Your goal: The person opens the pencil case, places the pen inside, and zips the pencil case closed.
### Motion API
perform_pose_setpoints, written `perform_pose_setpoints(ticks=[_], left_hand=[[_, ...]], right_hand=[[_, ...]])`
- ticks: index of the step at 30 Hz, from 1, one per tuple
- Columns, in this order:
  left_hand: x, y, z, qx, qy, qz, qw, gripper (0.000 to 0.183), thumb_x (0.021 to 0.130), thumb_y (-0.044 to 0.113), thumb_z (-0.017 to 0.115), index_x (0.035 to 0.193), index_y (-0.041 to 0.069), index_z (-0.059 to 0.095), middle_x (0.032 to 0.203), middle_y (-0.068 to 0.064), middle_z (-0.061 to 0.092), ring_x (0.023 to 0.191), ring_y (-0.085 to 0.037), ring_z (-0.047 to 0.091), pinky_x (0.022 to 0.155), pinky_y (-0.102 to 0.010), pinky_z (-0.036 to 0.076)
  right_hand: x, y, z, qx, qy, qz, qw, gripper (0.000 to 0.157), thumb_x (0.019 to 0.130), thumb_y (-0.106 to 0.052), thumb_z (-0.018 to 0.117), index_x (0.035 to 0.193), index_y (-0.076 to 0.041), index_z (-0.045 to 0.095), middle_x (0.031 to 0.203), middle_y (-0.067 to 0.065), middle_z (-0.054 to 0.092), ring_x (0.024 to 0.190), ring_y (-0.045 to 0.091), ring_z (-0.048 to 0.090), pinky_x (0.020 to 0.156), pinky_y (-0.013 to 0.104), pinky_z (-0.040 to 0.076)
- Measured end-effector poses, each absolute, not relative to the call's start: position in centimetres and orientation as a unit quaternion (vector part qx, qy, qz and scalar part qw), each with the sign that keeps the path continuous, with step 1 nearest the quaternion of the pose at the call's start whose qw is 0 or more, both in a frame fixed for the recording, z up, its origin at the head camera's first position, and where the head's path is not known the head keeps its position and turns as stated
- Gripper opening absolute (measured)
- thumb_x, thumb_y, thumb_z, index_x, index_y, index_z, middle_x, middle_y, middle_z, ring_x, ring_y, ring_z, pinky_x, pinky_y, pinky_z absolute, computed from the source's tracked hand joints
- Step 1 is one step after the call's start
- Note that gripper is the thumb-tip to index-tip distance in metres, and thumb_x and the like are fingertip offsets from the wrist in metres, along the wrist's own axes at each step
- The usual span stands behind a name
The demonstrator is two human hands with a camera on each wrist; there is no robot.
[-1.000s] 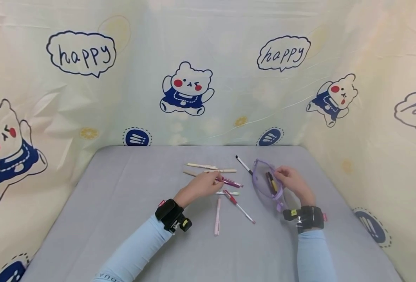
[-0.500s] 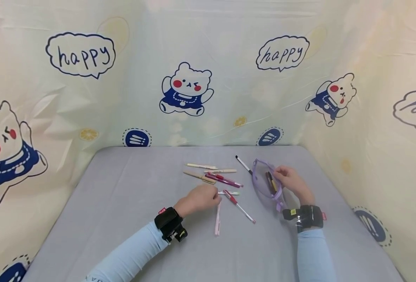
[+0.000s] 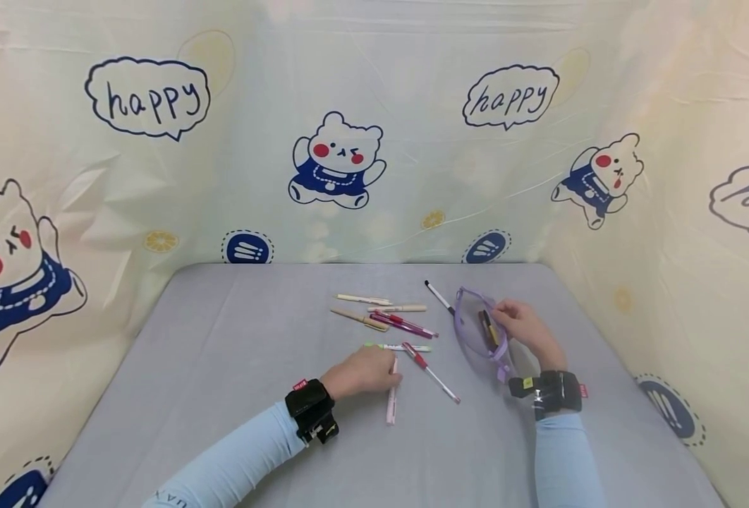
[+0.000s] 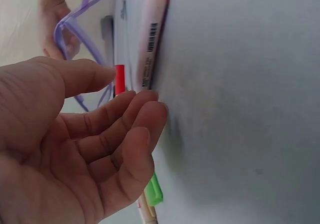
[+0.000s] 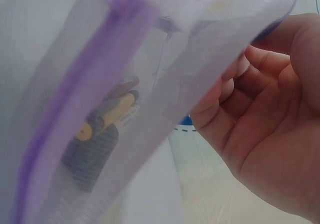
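Note:
My left hand [image 3: 363, 372] is low over the table beside a pink pen [image 3: 391, 402]. In the left wrist view its thumb stands apart from the loosely bent fingers, and the barrel of the pink pen lies just beyond the fingertips with nothing held. With my right hand [image 3: 527, 328] I pinch the rim of a clear pencil case with purple edging [image 3: 458, 326], keeping its mouth spread. Inside the case, dark and yellow pens [image 5: 117, 111] show through the plastic in the right wrist view. A red-capped pen [image 3: 431, 372] and a green-ended white pen [image 3: 415, 348] lie near the left hand.
Farther back lie a cream pen [image 3: 362, 300], a beige pen [image 3: 403, 308], a tan pen [image 3: 357, 319] and crossed red and purple pens [image 3: 406, 325]. A black-and-white pen [image 3: 438, 295] lies left of the case. Grey cloth covers the table [image 3: 222, 339], with a patterned curtain behind.
My left hand has moved from the red and purple pens toward the front, past the green-ended pen to the pink one. The right hand keeps its hold on the pencil case.

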State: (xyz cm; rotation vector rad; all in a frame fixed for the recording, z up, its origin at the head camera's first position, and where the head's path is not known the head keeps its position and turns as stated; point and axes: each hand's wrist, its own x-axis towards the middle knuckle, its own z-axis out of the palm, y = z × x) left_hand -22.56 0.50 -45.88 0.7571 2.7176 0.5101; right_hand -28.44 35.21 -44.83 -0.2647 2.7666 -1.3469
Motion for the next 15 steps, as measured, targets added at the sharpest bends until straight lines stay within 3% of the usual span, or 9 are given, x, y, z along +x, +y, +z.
perform_pose_setpoints(ticks=[6,15], left_hand=[[-22.29,0.87,-46.21,0.259,0.939,0.169,0.150,0.035,0.092,0.028,0.064,0.063,0.017,0.049,0.052,0.008,0.037,0.046,-0.006,0.037,0.045,-0.021,0.028],[-22.17,1.20,-46.47,0.260,0.943,0.149,0.148,0.043,0.089,0.028,0.065,0.055,0.018,0.040,0.050,0.007,0.033,0.044,-0.008,0.034,0.043,-0.023,0.026]], right_hand=[[-28.47,35.25,-45.02,-0.080,0.897,-0.435,0.024,0.030,0.101,-0.019,0.053,0.109,0.009,0.059,0.080,0.006,0.058,0.066,0.012,0.054,0.060,0.028,0.050],[-28.70,35.52,-45.09,-0.077,0.898,-0.431,0.036,0.030,0.102,-0.020,0.052,0.112,0.008,0.058,0.082,0.005,0.056,0.068,0.011,0.053,0.061,0.027,0.049]])
